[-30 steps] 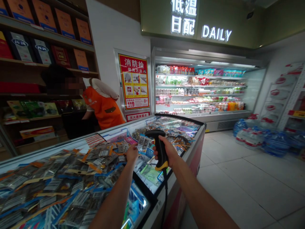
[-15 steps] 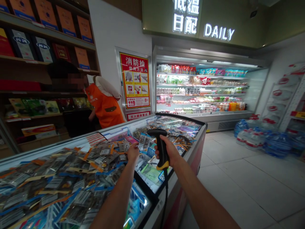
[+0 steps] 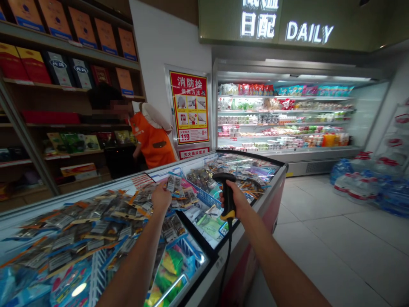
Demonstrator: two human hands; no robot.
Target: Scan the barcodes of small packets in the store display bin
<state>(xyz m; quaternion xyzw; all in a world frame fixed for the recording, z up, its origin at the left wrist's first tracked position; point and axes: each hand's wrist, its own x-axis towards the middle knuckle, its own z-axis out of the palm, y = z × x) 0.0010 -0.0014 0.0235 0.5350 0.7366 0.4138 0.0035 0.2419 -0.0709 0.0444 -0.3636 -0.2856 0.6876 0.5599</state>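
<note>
In my right hand is a black and yellow barcode scanner, its fingers wrapped round the upright handle. The scanner's head points left, and a black cord hangs from its base. My left hand is closed at the fingertips on a small snack packet with a barcode label facing up. That packet is just above a heap of similar small packets spread over the glass top of a chest freezer. More packets lie on the freezer's far part.
A person in an orange apron leans behind the freezer on the left. Shelves of boxed goods stand behind them. A lit fridge is at the back; bottled water packs sit on the floor at right.
My left hand has moved left and slightly up, and the small packet now shows at its fingertips. The scanner has stayed in my right hand. The view has turned a little left.
</note>
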